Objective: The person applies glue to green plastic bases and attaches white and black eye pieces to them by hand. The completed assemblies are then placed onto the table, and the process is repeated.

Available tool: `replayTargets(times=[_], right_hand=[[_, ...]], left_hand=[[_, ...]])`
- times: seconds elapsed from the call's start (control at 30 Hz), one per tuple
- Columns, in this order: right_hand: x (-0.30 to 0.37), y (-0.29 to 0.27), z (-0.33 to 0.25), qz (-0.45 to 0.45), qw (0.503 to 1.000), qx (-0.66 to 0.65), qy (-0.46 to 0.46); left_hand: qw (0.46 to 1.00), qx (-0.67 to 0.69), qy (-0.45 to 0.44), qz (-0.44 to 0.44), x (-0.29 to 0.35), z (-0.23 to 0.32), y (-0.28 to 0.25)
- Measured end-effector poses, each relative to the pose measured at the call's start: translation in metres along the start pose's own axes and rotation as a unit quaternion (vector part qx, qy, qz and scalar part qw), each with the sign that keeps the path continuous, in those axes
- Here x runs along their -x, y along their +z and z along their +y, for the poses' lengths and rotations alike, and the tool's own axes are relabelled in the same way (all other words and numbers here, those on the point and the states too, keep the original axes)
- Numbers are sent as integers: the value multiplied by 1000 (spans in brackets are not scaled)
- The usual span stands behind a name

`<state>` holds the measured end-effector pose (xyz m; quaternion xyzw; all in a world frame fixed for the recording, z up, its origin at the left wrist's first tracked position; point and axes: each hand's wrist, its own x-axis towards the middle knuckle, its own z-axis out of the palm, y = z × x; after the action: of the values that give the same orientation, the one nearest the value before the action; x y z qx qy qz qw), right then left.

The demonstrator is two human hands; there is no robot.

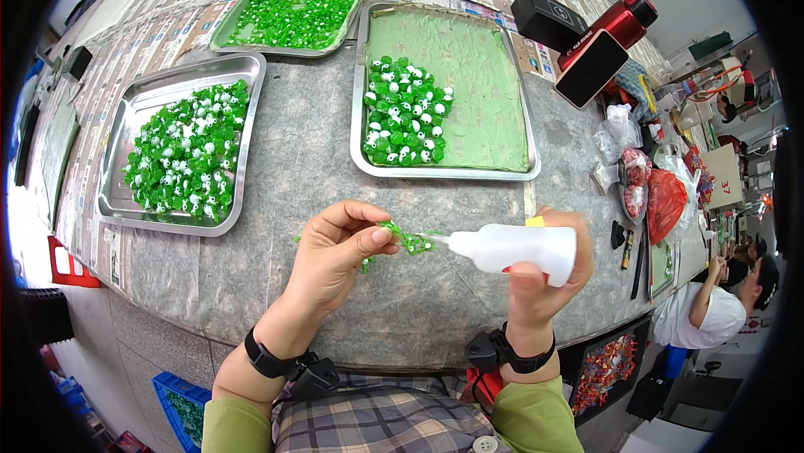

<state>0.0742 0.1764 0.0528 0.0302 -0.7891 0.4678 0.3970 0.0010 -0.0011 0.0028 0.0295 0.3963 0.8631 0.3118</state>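
Observation:
My left hand (pixel 339 245) pinches a small green plastic piece (pixel 387 227) between thumb and fingertips. My right hand (pixel 548 265) is wrapped round a white squeeze bottle (pixel 519 250), tipped on its side. Its thin nozzle points left and reaches close to the green piece; whether they touch I cannot tell. Several more small green pieces (pixel 416 244) lie on the grey table cover (pixel 310 151) just beyond and below my fingertips. Beyond my hands a metal tray (pixel 444 173) with a green lining holds green pieces with white eyeballs (pixel 402 114) on its left side.
At the left a metal tray (pixel 113 214) holds a heap of green-and-white pieces; a farther tray (pixel 226 38) holds small green pieces. A phone (pixel 591 68) leans by a red bottle (pixel 615 26) and a black box (pixel 546 18). Plastic bags (pixel 666 202) lie right. Another person (pixel 703 315) sits at the far right.

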Motion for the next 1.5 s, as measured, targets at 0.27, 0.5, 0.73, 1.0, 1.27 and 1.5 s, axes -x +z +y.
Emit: replayTargets(times=[0.27,0.5,0.73,1.0,1.27,1.5], right_hand=[[-18,-53,34,83,962,-90,243],[15,-101,100,64,945,-6,319],[-3,-97,73,132,937,296,134],[-54,10,73,-313,916,253,-9],[-51,33,97,-360,856,369,-34],[-37,19,27,-317,932,26,172]], left_hand=[[1000,-3,-9,19,0,1,-2],[1000,-10,-9,13,-1,0,-1],[1000,-6,-16,11,-2,-1,1],[1000,-4,-10,18,-1,0,-4],[999,-7,-21,24,-1,3,-2],[999,-19,-26,2,1,0,-3]])
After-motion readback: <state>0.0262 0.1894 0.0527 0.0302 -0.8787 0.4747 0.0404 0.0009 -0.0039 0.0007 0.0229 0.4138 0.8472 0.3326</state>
